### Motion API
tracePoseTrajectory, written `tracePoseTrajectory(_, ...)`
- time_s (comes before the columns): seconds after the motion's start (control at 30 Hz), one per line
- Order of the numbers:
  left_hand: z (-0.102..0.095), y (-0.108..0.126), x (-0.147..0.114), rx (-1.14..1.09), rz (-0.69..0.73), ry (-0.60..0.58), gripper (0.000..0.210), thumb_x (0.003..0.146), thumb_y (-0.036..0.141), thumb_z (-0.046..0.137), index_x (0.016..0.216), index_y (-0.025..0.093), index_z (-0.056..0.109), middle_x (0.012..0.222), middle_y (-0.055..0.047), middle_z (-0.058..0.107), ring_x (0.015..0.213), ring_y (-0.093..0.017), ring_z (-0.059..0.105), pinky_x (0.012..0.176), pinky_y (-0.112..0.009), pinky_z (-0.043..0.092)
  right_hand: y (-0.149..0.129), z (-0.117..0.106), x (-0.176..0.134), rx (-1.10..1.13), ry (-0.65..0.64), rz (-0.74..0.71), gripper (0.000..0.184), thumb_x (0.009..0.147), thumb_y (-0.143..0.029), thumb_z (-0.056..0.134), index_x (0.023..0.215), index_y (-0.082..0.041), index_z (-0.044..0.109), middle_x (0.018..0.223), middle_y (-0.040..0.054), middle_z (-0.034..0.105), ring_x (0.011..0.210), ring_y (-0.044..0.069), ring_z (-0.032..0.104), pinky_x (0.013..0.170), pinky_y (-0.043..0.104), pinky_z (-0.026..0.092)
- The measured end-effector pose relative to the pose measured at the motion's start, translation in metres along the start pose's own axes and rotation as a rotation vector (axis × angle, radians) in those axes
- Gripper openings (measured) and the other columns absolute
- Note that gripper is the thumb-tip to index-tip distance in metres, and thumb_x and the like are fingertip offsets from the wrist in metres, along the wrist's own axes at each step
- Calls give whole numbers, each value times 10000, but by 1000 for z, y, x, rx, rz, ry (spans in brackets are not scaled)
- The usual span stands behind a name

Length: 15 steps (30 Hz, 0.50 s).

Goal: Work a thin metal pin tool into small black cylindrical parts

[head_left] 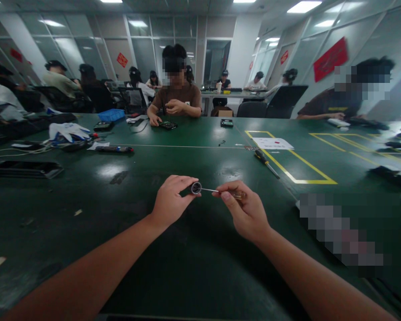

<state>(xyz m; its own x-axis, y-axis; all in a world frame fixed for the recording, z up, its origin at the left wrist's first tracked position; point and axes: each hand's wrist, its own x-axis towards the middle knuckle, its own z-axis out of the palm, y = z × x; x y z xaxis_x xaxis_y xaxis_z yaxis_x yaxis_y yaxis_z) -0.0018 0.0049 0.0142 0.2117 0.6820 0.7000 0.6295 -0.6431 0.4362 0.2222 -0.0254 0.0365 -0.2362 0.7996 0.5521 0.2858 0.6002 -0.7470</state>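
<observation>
Between the thumb and fingers of my left hand point(173, 199) is a small round part point(196, 188) with a pale metallic rim and a dark inside, its open end turned towards me. My right hand point(245, 209) is closed around the amber handle of a small screwdriver point(239, 195). The thin shaft points left and its tip meets the right side of the rim; whether it sits in a screw there is too small to tell. Both hands are above the green table point(194, 254). The part's far side is hidden by my left fingers.
A yellow-and-black screwdriver point(266, 163) lies beyond my right hand, near a white sheet point(273, 143). White gloves point(68, 132), a dark pen-like tool point(114, 150) and a blue basket point(111, 115) lie at left. A blurred-out object point(339, 236) is at right. A person point(177, 96) works opposite.
</observation>
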Motion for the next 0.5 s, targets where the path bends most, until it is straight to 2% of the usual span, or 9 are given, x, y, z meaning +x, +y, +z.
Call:
tracePoseTrajectory(0.2, 1, -2, -1, 15, -2, 15, 311, 818, 283, 823, 1115, 246, 739, 1093, -30, 774, 1020, -224, 682, 924, -381, 521, -4, -2, 0, -160, -61, -120, 125, 1005, -285, 566, 1063, -236, 665, 956, 52, 744, 841, 199, 711, 755, 335, 523)
tracePoseTrajectory(0.5, 0, -1, -1, 4, -17, 1, 322, 805, 282, 834, 1113, 248, 743, 1088, -28, 777, 1015, -227, 683, 915, -381, 523, -3, -1, 0, -132, -71, -80, 139, 1016, -306, 547, 1071, -243, 658, 953, 58, 742, 843, 208, 707, 754, 347, 523)
